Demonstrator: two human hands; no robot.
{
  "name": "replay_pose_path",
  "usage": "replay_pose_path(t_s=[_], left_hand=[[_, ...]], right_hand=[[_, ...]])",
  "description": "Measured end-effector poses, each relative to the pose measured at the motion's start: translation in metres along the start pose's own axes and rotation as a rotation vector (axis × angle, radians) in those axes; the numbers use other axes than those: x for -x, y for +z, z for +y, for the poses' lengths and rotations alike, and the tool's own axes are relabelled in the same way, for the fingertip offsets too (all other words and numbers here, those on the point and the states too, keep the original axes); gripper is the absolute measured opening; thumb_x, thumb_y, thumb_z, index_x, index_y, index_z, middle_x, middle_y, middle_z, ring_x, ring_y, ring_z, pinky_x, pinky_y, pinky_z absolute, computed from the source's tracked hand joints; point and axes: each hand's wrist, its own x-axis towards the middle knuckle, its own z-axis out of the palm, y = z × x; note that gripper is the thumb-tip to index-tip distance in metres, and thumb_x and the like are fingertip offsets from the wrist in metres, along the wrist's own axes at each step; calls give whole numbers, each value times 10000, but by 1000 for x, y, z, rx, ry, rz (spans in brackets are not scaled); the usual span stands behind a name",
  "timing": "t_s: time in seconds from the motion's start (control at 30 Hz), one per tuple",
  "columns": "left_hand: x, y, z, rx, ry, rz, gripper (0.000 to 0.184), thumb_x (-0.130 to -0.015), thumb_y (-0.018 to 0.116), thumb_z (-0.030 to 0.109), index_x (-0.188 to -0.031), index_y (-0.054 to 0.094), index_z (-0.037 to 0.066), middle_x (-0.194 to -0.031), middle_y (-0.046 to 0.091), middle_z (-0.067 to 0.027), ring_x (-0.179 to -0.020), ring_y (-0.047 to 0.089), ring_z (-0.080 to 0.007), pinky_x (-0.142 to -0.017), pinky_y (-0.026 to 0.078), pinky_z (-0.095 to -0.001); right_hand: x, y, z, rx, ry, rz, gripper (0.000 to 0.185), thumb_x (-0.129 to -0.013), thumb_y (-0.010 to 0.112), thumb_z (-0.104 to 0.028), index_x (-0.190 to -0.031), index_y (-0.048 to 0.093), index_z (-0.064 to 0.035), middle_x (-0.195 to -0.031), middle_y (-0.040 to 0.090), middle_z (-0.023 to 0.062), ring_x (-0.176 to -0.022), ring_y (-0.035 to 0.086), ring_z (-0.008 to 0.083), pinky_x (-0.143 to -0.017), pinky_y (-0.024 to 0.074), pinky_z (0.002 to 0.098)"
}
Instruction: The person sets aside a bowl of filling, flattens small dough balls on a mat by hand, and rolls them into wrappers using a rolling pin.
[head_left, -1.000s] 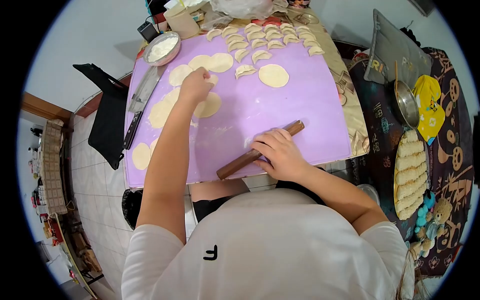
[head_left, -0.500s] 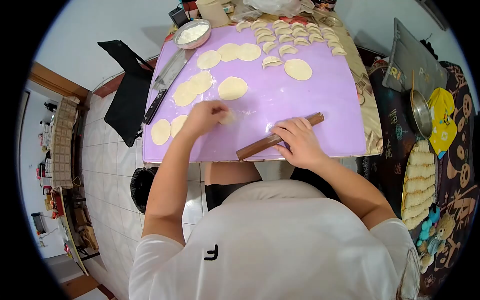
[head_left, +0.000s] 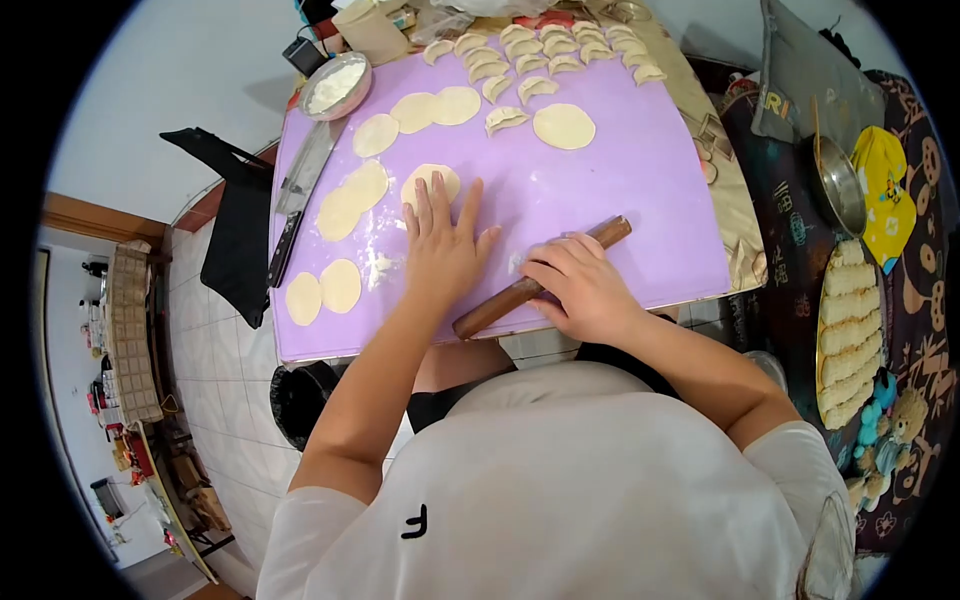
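My left hand (head_left: 444,252) lies palm down with its fingers stretched out and spread on the purple mat (head_left: 640,190). Its fingertips reach over the near part of a round dough wrapper (head_left: 433,178); whatever is beneath the palm is hidden. My right hand (head_left: 583,285) is closed around a brown wooden rolling pin (head_left: 492,308), which slants across the mat near its front edge. Flour is smeared left of my left hand. Flat round wrappers (head_left: 341,286) are spread over the left half, some overlapping. One larger wrapper (head_left: 564,127) lies beside the folded dumplings (head_left: 507,121).
A cleaver (head_left: 308,175) with a black handle rests along the mat's left side, below a bowl of flour (head_left: 336,87). Several dumplings stand in rows at the back. To the right are a metal pan (head_left: 838,188) and a long tray of pale food (head_left: 850,340).
My left hand was pinching a small dough piece; it has spread flat and moved right, and the piece is out of sight. My right hand stays on the rolling pin. The view has shifted.
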Motion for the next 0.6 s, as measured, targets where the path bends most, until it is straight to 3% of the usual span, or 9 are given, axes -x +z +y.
replay_pose_path(t_s=[0.27, 0.37, 0.57, 0.6], left_hand=[[-9, -12, 8, 17, 16, -42, 672, -926, 488, 538, -1507, 326, 241, -1550, 197, -272, -1446, 115, -467, -1147, 119, -604], [-7, -2, -10, 240, 28, 95, 637, -946, 460, 534, -1468, 389, 177, -1524, 283, -248, -1457, 153, -416, -1168, 116, -558], [7, -2, -51, 1444, -343, 553, 363, -1007, 462, 287, -1193, 595, 4, -1144, 626, -138, -1156, 526, -200, -1008, 396, -337], [9, -12, -54, 1308, -380, 422, 331, -987, 501, 271, -1140, 618, 1, -1073, 636, -123, -1087, 537, -177, -955, 419, -331]], right_hand=[[-4, 1, 3, -15, -1, 9, 416, -736, 745, -135, -1116, 588, -67, -1113, 554, 87, -1099, 519, 285, -1037, 364, 490], [1, 1, 1, -3, -9, 17, 424, -735, 744, -136, -1123, 587, -67, -1111, 557, 88, -1097, 518, 286, -1037, 362, 484], [9, 1, 1, -16, -39, 39, 427, -737, 737, -141, -1128, 586, -60, -1107, 563, 89, -1080, 516, 289, -1027, 354, 459], [10, 1, 1, -15, -49, 46, 426, -739, 734, -144, -1130, 586, -58, -1108, 565, 90, -1075, 516, 290, -1024, 354, 455]])
